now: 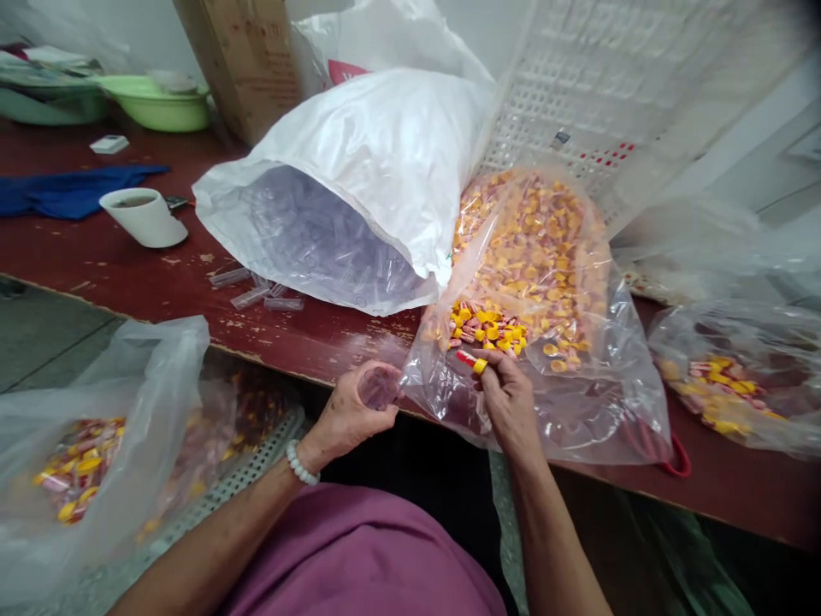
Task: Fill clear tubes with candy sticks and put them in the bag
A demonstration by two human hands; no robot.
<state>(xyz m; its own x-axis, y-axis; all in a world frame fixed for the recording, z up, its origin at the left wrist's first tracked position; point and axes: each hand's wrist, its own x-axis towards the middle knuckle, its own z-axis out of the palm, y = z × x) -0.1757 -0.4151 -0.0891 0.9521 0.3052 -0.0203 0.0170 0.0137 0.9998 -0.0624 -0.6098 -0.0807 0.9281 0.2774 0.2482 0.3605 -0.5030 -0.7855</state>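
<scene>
My left hand (355, 402), with a pale bead bracelet at the wrist, is curled round clear plastic tubes (378, 387); how many it holds I cannot make out. Between the thumb and fingers of my right hand (510, 398) is a small red stick with a yellow cap (473, 361), its red end pointing left. Just beyond that hand, a clear plastic bag (577, 419) lies open with many similar yellow-capped pieces (487, 327) in it. A large white sack (385, 128) gapes toward me, full of clear tubes (321, 244). Several loose tubes (256, 295) lie by its mouth.
The dark red table (333, 346) has a worn front edge. A white cup (144, 216) and blue cloth (70, 190) are at left; a white perforated crate (577, 94) stands behind. Bags of capped pieces sit at lower left (173, 368) and far right (801, 359).
</scene>
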